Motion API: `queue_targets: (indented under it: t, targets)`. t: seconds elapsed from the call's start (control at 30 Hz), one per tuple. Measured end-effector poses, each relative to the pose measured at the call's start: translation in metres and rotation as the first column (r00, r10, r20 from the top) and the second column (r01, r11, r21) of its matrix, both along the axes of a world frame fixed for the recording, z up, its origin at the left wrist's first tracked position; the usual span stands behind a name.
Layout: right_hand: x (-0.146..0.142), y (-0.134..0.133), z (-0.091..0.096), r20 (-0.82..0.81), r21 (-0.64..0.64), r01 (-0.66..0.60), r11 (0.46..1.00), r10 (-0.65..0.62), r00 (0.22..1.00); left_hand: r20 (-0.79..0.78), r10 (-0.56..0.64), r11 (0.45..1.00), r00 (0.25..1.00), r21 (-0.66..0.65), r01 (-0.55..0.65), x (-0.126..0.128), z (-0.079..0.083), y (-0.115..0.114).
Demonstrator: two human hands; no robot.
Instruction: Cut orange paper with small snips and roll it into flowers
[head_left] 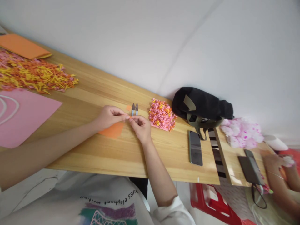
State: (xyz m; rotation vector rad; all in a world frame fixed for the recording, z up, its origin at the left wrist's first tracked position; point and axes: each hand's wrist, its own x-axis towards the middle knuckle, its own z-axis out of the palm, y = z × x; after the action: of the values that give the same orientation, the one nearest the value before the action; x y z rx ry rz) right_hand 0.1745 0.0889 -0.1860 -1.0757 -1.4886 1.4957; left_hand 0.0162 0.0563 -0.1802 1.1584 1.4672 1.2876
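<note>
My left hand [111, 117] and my right hand [141, 127] meet over the table, thumbs and fingertips pinched together. A tiny bit of orange paper [130, 117] shows between the fingertips; its shape is mostly hidden. Beneath my left hand lies an orange paper sheet [113, 130], partly covered by it. Just beyond my fingertips is a pair of thread snips [134, 108] with its blades apart and pointing away. A small orange paper scrap [128, 107] rests left of the snips. Right of my right hand, pink, orange and yellow twisted paper bits [162, 115] are heaped on a pink sheet.
At left are a large heap of twisted paper bits [35, 73], a folded orange stack [24, 45] and a pink sheet [30, 115]. A black bag [201, 104] and a phone [195, 147] lie right. Another person's arm [276, 178] is at a second table [231, 167].
</note>
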Motion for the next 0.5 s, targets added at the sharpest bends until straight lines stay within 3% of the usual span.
queue_targets:
  t: [0.5]
  targets:
    - [-0.0008,0.0011,0.0015,-0.031,-0.026,0.017,1.000,-0.018,0.999,0.019,-0.087,0.995,0.996,-0.054,0.088,-0.0028,-0.0011,0.0018]
